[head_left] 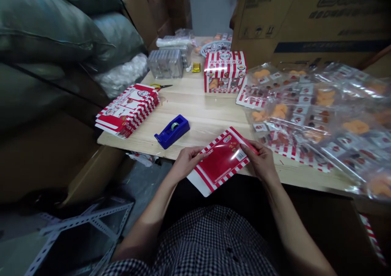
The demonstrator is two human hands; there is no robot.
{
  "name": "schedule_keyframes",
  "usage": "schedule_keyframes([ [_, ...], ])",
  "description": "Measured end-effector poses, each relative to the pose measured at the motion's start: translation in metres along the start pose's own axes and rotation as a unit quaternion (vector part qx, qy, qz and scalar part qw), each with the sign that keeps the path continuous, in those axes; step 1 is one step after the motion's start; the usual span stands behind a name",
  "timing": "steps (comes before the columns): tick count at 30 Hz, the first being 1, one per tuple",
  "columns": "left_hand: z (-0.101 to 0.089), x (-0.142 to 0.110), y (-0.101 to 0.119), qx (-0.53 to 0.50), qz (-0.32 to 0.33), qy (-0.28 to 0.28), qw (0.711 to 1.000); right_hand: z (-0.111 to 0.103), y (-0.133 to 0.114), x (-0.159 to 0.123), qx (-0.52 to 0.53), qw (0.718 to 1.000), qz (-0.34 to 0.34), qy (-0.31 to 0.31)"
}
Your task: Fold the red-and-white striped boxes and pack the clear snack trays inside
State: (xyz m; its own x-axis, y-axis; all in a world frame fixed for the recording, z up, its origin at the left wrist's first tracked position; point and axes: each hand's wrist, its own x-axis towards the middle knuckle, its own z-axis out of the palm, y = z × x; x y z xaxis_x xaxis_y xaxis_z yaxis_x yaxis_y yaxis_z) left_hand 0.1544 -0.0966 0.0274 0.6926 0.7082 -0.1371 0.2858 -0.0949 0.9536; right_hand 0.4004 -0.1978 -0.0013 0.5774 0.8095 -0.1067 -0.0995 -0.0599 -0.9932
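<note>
Grey-green stuffed sacks [61, 31] bulge along the far left, with a white plastic bag [122, 74] bunched against them and a slotted metal angle frame [82, 231] lying on the floor below. On the table [195, 117], a stack of flat red-and-white box blanks [127, 110] lies at the left edge, just beside yellow-handled scissors [155, 86]. Farther back sit clear plastic trays [166, 63]. A blue tape dispenser [171, 131] stands near the front edge, just left of the hands.

The left hand [186, 162] has a firm grip on the near side of a single printed box blank [221, 160], and the right hand [259, 160] grasps its opposite end, with the fingers curled over the top. The blank lies flat and angled, red face up, overhanging the table's front edge. Beyond it stands an assembled red-and-white striped box [224, 72]. To the right, clear bags of orange and printed pieces [324, 121] spread across the table, below a large cardboard carton [305, 19].
</note>
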Motion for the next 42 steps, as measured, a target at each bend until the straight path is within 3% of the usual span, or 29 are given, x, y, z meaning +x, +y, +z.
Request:
schedule_keyframes([
  [3, -0.01, 0.015, -0.006, 0.18, 0.089, 0.124, 0.972, 0.009, 0.014, 0.015, -0.033, 0.999, -0.026, 0.022],
  [5, -0.027, 0.021, -0.008, 0.312, 0.128, 0.236, 0.911, 0.013, 0.02, 0.025, -0.06, 0.996, -0.057, 0.043],
  [7, -0.05, 0.025, -0.013, 0.411, 0.111, 0.314, 0.849, 0.016, 0.022, 0.035, -0.095, 0.989, -0.093, 0.069],
  [9, -0.074, 0.032, -0.021, 0.454, 0.067, 0.323, 0.828, 0.019, 0.023, 0.044, -0.138, 0.978, -0.129, 0.09],
  [12, -0.095, 0.046, -0.032, 0.455, 0.049, 0.282, 0.843, 0.023, 0.022, 0.051, -0.206, 0.957, -0.17, 0.113],
  [15, -0.096, 0.054, -0.031, 0.473, 0.061, 0.313, 0.821, 0.02, 0.014, 0.045, -0.259, 0.937, -0.206, 0.111],
  [18, -0.087, 0.052, -0.02, 0.482, 0.085, 0.357, 0.796, -0.004, -0.002, 0.04, -0.295, 0.917, -0.247, 0.105],
  [21, -0.072, 0.046, -0.009, 0.443, 0.13, 0.364, 0.809, -0.048, -0.017, 0.051, -0.413, 0.847, -0.29, 0.163],
  [23, -0.059, 0.043, -0.003, 0.413, 0.16, 0.341, 0.829, -0.078, -0.025, 0.067, -0.528, 0.786, -0.249, 0.201],
  [25, -0.043, 0.042, 0.0, 0.387, 0.183, 0.315, 0.847, -0.102, -0.029, 0.088, -0.585, 0.763, -0.189, 0.2],
  [30, -0.013, 0.037, 0.01, 0.342, 0.22, 0.253, 0.878, -0.128, -0.044, 0.125, -0.576, 0.776, -0.211, 0.151],
  [35, -0.001, 0.029, 0.016, 0.312, 0.222, 0.246, 0.89, -0.147, -0.07, 0.128, -0.51, 0.785, -0.26, 0.236],
  [39, 0.01, 0.031, 0.015, 0.283, 0.214, 0.231, 0.906, -0.162, -0.093, 0.124, -0.254, 0.834, -0.329, 0.361],
  [42, 0.023, 0.032, 0.017, 0.249, 0.214, 0.216, 0.919, -0.171, -0.118, 0.117, -0.062, 0.842, -0.346, 0.41],
])
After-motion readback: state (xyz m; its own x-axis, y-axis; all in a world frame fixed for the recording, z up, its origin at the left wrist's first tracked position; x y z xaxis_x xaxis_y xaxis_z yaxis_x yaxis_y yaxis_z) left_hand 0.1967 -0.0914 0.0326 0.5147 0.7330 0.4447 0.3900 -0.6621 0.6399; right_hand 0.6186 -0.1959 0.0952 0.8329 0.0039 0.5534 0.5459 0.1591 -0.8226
